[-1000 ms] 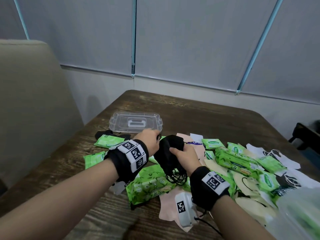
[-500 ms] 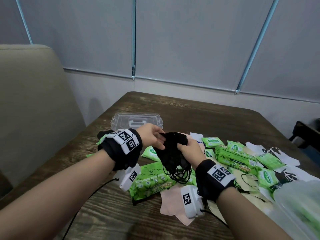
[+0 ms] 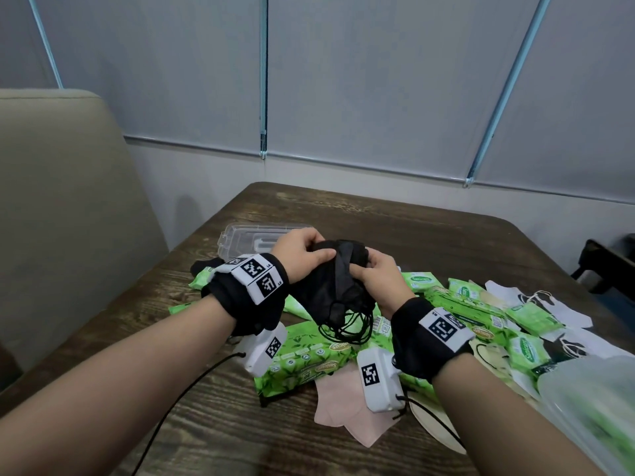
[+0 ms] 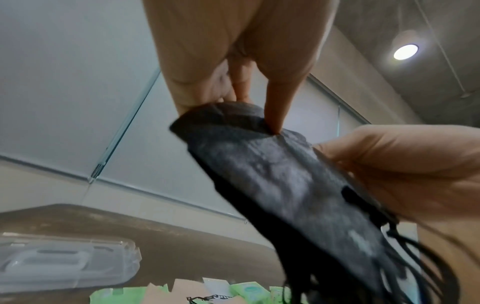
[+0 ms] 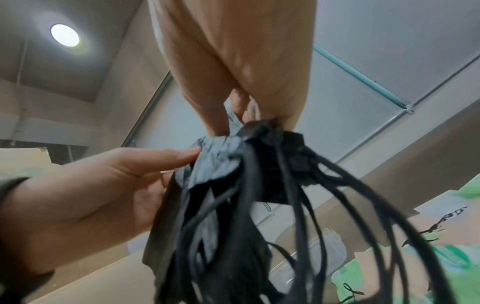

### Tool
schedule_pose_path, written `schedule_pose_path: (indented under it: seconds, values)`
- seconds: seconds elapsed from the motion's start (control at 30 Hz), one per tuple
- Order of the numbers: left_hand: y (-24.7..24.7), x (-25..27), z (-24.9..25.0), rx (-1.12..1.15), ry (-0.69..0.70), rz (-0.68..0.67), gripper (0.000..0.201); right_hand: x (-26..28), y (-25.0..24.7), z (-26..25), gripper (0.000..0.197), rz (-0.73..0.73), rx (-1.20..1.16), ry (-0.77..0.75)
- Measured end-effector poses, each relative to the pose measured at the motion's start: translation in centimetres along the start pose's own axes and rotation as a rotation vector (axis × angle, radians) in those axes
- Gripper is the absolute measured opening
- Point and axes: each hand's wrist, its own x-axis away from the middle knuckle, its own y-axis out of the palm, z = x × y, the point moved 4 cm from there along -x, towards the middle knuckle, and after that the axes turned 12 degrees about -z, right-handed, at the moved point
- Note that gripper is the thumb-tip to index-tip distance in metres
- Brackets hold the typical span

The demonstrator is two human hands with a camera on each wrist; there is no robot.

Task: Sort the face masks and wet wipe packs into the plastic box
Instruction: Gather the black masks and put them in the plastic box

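Note:
Both hands hold a bunch of black face masks (image 3: 330,286) above the table, its ear loops dangling below. My left hand (image 3: 302,252) grips the bunch's upper left edge, thumb and fingers pinching it (image 4: 233,111). My right hand (image 3: 374,273) grips the right side, fingers curled round the fabric (image 5: 249,131). Green wet wipe packs (image 3: 309,355) and pink, beige and white masks (image 3: 347,407) lie scattered under and right of the hands. A clear plastic box lid (image 3: 247,235) lies behind the left hand. A clear box (image 3: 591,407) with green packs shows blurred at the lower right.
The wooden table (image 3: 412,235) has bare surface at the far side and near left. A beige chair back (image 3: 62,218) stands at the left. A dark chair (image 3: 604,266) sits at the right edge. Grey blinds fill the wall behind.
Both hands rose together with the black masks. The left hand moved from beside the bunch onto it and now pinches its upper edge.

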Motion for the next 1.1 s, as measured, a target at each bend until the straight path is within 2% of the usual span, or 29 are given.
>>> schedule_pose_path:
  seconds: [0.1,0.23,0.33,0.43,0.53,0.63,0.77,0.83,0.97,1.03,1.1]
  values:
    - [0.2,-0.1,-0.5,0.148,0.012,0.073,0.025,-0.4,0.4,-0.4,0.015,-0.016,-0.073,0.004]
    - [-0.3,-0.3,-0.8,0.249,0.03,0.135,0.021,-0.8,0.3,-0.5,0.032,-0.012,-0.119,0.089]
    - [-0.7,-0.3,-0.7,0.29,0.06,0.156,0.013,-0.9,0.1,-0.4,0.03,-0.014,-0.034,0.112]
    - [-0.6,-0.5,-0.8,0.216,0.06,0.136,0.02,-1.2,0.3,-0.6,0.026,-0.022,0.011,0.079]
    - [-0.3,-0.7,-0.9,0.099,0.031,0.115,0.027,-1.5,0.7,-1.0,0.028,-0.029,-0.045,0.076]
    - [-0.5,-1.0,-1.0,-0.013,0.014,0.14,0.023,-1.8,1.3,-0.9,0.035,-0.115,-0.083,0.138]
    - [-0.8,-1.3,-1.5,-0.028,0.0,0.185,0.022,-2.4,1.8,-0.4,0.025,-0.173,0.05,0.139]
    - [-0.8,-1.5,-2.2,0.018,-0.01,0.148,0.019,-2.8,1.7,0.0,0.025,-0.134,0.066,0.112]
    - [-1.0,-1.7,-4.6,0.145,-0.104,-0.046,0.022,-4.0,1.5,1.7,0.024,-0.008,0.029,0.073]
    - [-1.3,-1.7,-5.7,0.182,-0.124,-0.114,0.027,-4.6,1.7,2.9,0.023,-0.006,0.001,0.093]
    - [-1.8,-1.7,-6.8,0.217,-0.119,-0.174,0.023,-5.2,2.3,3.9,0.024,-0.053,0.007,0.126]
